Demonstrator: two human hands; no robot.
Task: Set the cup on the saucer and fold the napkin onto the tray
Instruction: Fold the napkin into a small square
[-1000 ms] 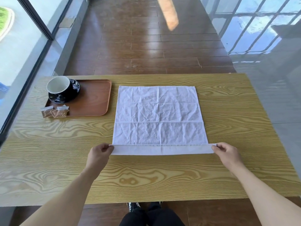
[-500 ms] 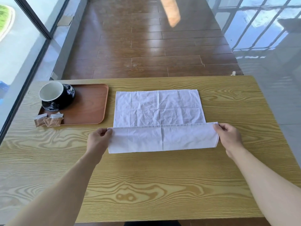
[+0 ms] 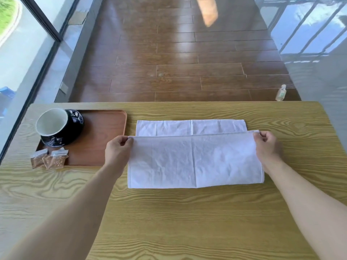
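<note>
Both hands, left and right, pinched the napkin corners, its fold carried farther up-frame than before. At left, the tray held cup, saucer and packets.

The wooden table in front of me carried a brown tray at far left, two small packets at the tray's near-left corner, and the white napkin to its right.

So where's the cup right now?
In the head view, the cup sits on its saucer at the tray's far-left corner, just behind two small packets.
</note>
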